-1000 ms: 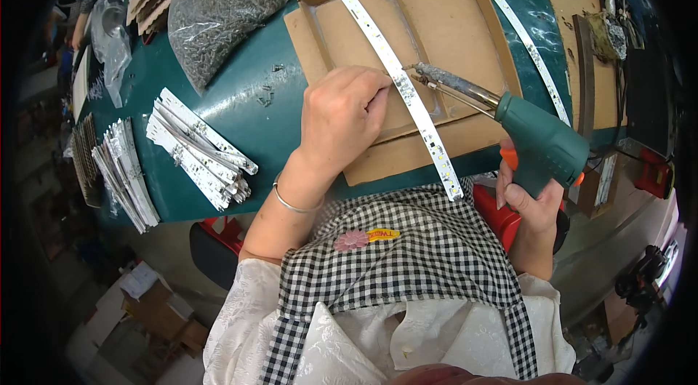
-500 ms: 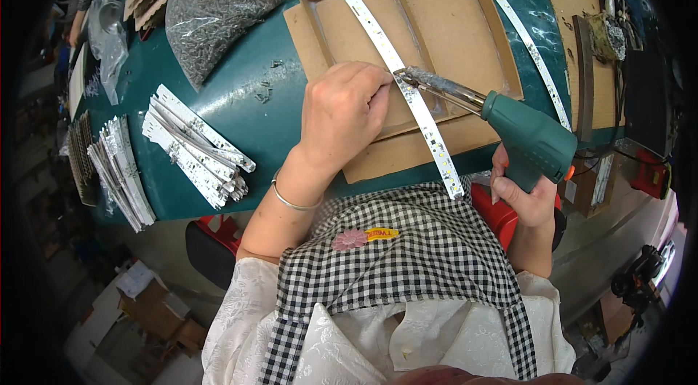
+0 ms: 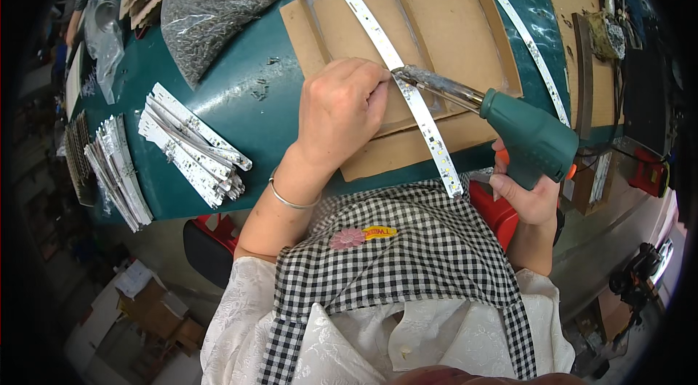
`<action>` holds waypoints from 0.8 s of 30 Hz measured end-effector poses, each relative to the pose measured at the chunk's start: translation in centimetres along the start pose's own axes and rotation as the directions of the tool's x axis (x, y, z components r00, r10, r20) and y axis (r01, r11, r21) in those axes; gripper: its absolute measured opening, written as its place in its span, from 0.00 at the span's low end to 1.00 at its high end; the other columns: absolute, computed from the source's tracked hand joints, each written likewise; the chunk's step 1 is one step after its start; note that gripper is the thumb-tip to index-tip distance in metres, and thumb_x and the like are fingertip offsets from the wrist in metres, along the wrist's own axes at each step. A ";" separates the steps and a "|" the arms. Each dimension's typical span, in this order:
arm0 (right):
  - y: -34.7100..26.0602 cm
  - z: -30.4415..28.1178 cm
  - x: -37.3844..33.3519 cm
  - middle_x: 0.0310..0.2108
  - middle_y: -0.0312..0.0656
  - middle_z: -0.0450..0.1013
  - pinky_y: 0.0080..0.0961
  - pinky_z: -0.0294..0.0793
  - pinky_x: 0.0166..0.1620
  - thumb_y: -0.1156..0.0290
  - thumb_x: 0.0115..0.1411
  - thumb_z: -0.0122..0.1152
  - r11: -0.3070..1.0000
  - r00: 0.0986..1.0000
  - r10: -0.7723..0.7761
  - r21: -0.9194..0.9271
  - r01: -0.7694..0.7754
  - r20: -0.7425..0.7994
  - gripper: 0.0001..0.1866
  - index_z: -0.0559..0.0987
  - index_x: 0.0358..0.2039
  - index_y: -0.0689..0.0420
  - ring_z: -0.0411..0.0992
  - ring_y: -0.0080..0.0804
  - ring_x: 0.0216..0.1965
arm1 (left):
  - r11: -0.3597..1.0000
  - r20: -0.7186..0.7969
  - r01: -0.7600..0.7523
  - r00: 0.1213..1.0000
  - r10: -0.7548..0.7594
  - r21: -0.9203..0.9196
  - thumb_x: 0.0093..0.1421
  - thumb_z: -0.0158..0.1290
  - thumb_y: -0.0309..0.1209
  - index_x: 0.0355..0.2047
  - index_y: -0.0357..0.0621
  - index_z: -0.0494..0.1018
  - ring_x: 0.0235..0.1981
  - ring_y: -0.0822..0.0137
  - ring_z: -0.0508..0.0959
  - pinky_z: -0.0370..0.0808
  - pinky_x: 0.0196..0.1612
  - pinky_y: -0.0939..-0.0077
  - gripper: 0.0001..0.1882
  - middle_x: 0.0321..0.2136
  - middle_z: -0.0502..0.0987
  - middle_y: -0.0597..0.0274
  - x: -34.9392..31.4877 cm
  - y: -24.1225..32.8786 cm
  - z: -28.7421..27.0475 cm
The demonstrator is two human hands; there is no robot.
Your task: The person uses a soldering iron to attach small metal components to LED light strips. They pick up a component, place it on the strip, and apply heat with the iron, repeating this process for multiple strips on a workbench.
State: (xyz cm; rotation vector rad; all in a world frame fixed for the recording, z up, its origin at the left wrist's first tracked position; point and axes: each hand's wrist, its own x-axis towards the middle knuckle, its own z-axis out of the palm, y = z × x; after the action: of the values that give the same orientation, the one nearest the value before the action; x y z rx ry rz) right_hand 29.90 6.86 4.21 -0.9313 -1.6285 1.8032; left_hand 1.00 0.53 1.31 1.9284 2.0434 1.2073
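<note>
Green gun [image 3: 527, 138] nozzle having edged left along white strip [image 3: 407, 87], left hand [image 3: 338, 112] fingers pinching it, right hand [image 3: 527, 196] gripping gun, one cardboard tray [image 3: 465, 29], two strip piles by worktop [image 3: 240, 94] edge.

My left hand [image 3: 340, 110] presses the white strip [image 3: 407, 90] onto the cardboard tray [image 3: 465, 29]; my right hand [image 3: 525, 196] aims the green soldering gun [image 3: 523, 134] at it.

Green soldering gun [image 3: 531, 139], white strip [image 3: 407, 90], brown cardboard tray [image 3: 443, 21], black-and-white checked apron [image 3: 429, 254].

Matt cardboard tray [image 3: 502, 58]; glossy green plastic gun [image 3: 529, 139], shiny metal nozzle [image 3: 436, 85].
</note>
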 end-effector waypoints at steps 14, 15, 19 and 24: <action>-0.1 -1.6 0.1 0.50 0.57 0.72 0.20 0.75 0.25 0.79 0.50 0.73 0.982 0.999 0.010 0.191 -0.002 -0.042 0.37 0.66 0.60 0.69 0.72 0.28 0.26 | 0.998 -0.015 0.039 0.999 -0.039 -0.039 0.48 0.61 0.19 0.27 0.41 0.79 0.28 0.57 0.81 0.78 0.31 0.64 0.05 0.25 0.81 0.57 -0.1 0.1 0.0; 0.0 -1.9 0.0 0.52 0.59 0.71 0.21 0.75 0.24 0.78 0.50 0.73 0.980 0.999 0.019 0.200 -0.009 -0.049 0.39 0.65 0.61 0.69 0.72 0.29 0.26 | 0.999 -0.013 0.040 0.999 -0.041 -0.037 0.48 0.61 0.19 0.27 0.41 0.79 0.28 0.57 0.81 0.78 0.31 0.64 0.05 0.25 0.81 0.57 -0.2 0.1 0.0; 0.2 -2.1 0.0 0.54 0.62 0.70 0.22 0.74 0.23 0.78 0.50 0.73 0.976 0.999 0.002 0.216 0.009 -0.051 0.41 0.63 0.62 0.71 0.72 0.30 0.25 | 0.998 -0.009 0.041 0.999 -0.041 -0.043 0.48 0.61 0.19 0.27 0.41 0.79 0.28 0.57 0.81 0.78 0.31 0.64 0.05 0.25 0.81 0.57 -0.1 0.0 0.0; 0.1 -1.9 0.1 0.54 0.63 0.69 0.23 0.74 0.22 0.78 0.50 0.73 0.971 0.998 -0.011 0.237 0.026 -0.068 0.41 0.63 0.62 0.72 0.71 0.30 0.24 | 0.999 -0.007 0.028 1.000 -0.028 -0.044 0.49 0.62 0.18 0.27 0.40 0.79 0.27 0.58 0.82 0.78 0.31 0.67 0.06 0.25 0.81 0.57 -0.1 0.0 0.0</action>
State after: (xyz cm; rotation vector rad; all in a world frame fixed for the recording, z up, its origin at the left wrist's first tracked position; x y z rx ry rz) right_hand 31.32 8.10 4.01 -0.8541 -1.3402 1.8840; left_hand 1.02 0.44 1.33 1.8723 2.0235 1.2442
